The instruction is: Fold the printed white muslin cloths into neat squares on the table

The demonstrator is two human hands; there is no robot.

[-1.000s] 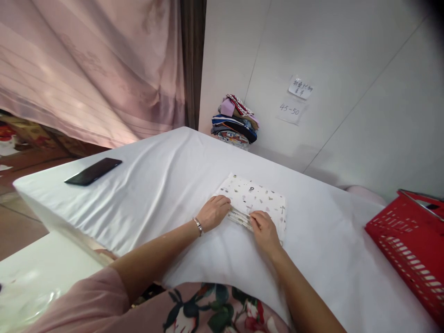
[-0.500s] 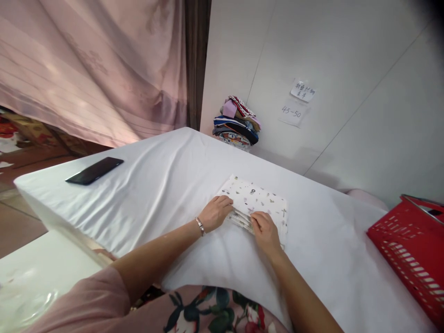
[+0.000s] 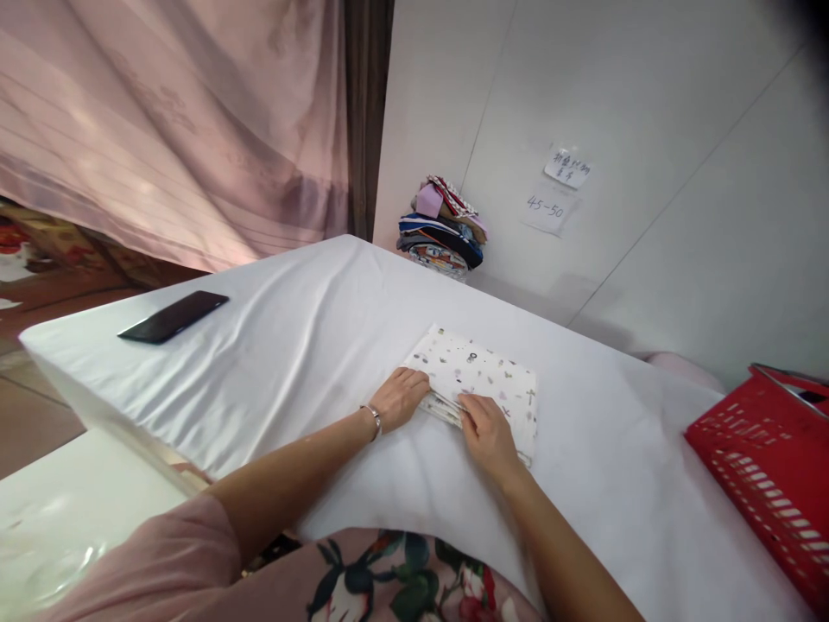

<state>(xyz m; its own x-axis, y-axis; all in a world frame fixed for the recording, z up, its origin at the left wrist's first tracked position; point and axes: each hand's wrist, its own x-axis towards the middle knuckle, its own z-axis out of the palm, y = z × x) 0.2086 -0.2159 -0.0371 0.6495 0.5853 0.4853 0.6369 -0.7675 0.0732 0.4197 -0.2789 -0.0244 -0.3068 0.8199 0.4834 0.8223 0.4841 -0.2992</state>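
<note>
A white cloth with small printed figures (image 3: 483, 363) lies folded in several layers on the white-covered table (image 3: 311, 337). My left hand (image 3: 401, 397) grips its near left corner, fingers closed over the layered edge. My right hand (image 3: 489, 432) is closed on the near edge, further right, with the thumb tucked toward the layers. The layered edges show between the two hands. The fingertips of both hands are partly hidden by the cloth and the knuckles.
A black phone (image 3: 174, 317) lies at the table's left end. A stack of folded clothes (image 3: 444, 229) stands by the wall beyond the far edge. Handwritten paper notes (image 3: 547, 212) are stuck on the wall. On the right is a red plastic basket (image 3: 764, 466). A pink curtain (image 3: 194, 130) hangs at left.
My right hand has shifted slightly left along the near edge. The cloth's layers there look flatter and closer together. My left hand has moved slightly left, still at its corner.
</note>
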